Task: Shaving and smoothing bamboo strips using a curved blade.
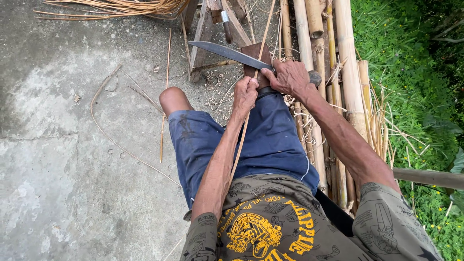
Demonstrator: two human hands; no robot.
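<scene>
I sit with blue shorts (270,140) over my knees. My right hand (289,77) grips the handle of a long dark knife (227,52), its blade pointing left over my right knee. A brown pad (255,53) lies on that knee under the blade. My left hand (244,93) pinches a thin bamboo strip (264,34) that runs from my lap up under the blade and away past the pad.
Thick bamboo poles (347,63) lie stacked to my right, with grass (415,72) beyond. A wooden stand (205,29) is ahead, a bundle of thin strips (121,7) at top left. Loose strips (164,96) and curled shavings (212,79) litter the concrete floor (63,145).
</scene>
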